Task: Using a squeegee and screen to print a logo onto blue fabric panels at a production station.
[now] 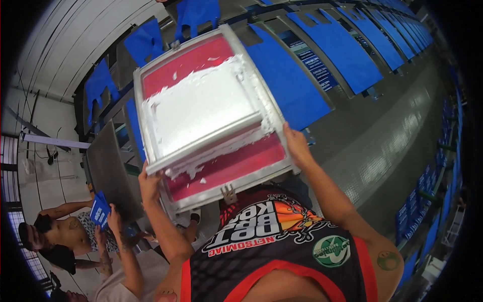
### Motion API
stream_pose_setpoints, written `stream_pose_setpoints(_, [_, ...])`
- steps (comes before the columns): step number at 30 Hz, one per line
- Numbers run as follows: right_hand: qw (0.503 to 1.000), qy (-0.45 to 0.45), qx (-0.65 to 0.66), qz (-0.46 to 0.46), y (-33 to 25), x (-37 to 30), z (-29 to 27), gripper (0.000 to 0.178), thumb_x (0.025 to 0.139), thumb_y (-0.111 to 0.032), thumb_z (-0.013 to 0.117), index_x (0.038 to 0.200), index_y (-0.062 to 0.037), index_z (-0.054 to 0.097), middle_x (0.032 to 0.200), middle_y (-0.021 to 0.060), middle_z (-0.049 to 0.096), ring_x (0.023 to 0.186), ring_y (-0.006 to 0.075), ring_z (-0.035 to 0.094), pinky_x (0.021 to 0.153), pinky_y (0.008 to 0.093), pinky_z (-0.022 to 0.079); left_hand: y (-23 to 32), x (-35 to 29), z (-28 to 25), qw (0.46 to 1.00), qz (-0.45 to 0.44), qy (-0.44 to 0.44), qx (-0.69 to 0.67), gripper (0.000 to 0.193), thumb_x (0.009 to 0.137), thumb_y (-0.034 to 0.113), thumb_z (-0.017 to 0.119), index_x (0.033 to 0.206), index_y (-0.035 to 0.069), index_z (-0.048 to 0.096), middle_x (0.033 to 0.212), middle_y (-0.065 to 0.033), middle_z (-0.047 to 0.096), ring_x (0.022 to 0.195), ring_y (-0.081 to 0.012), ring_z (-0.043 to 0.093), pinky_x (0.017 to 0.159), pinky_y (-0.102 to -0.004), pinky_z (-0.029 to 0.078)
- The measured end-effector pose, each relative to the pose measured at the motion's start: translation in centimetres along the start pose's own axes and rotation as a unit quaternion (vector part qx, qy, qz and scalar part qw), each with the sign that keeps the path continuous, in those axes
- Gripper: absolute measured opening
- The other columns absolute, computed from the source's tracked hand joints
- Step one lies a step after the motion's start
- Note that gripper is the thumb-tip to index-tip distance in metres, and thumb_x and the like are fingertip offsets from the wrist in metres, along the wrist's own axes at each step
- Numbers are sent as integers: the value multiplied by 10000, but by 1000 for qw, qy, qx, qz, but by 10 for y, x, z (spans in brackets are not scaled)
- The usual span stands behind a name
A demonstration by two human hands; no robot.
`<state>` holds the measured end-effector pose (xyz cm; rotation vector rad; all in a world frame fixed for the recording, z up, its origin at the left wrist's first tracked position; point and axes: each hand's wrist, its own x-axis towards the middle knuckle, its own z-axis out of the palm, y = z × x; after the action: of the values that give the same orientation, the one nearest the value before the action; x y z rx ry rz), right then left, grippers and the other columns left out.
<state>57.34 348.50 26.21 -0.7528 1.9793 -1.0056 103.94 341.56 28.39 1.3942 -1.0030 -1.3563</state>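
A screen-printing frame [265, 95] with pale rails and red mesh is tilted in front of me. Thick white ink [241, 68] is smeared over the mesh around a broad, flat white squeegee-like panel [204, 108], whose ridged bar crosses the lower part. My left hand [150, 185] is closed at the frame's lower left, close to the end of that bar; whether it also grips the bar is hard to see. On the right rail, my right hand [297, 146] is closed around the edge. A metal clip [228, 193] sits on the near rail.
Blue bag-shaped fabric pieces [332, 48] lie on slanted boards in a long row to the far right, more [143, 40] beyond the frame. A grey board [111, 171] stands left. At lower left, other people are near; one person's hands [114, 219] hold blue printed pieces [100, 211].
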Motion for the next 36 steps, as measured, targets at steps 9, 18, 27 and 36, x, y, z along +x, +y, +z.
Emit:
stream_pose_setpoints(9, [994,34,-104,-20,19,120,-128,763,888,-634,442,1002,90,654,972,310,641,977,415,621,818,431,467,-21,44,177,998,4,-38,49,342,731,-12,754,1060,-8,659,1000,-35,645,932,-133,574,871,-287,429])
stream_pose_setpoints(18, [996,-40,-80,7,-1,171,-143,738,887,-601,498,1073,101,631,1012,244,661,988,289,629,843,376,459,-50,62,214,998,-32,16,59,263,686,98,822,885,-23,700,933,-60,615,854,-166,584,732,-304,467])
stream_pose_setpoints(27, [825,151,-385,-386,-5,133,-145,519,926,-434,533,1067,57,627,1032,224,641,1005,277,597,892,364,432,-63,52,229,997,-2,33,65,348,629,44,829,926,-12,656,1108,-54,560,986,-213,590,849,-312,472])
stream_pose_setpoints(36, [919,-364,-62,137,41,43,-62,276,902,-250,627,896,19,690,761,68,677,644,98,610,615,245,511,-63,51,243,999,1,24,44,328,687,12,789,1002,0,698,1162,-1,503,1095,-182,517,933,-292,412])
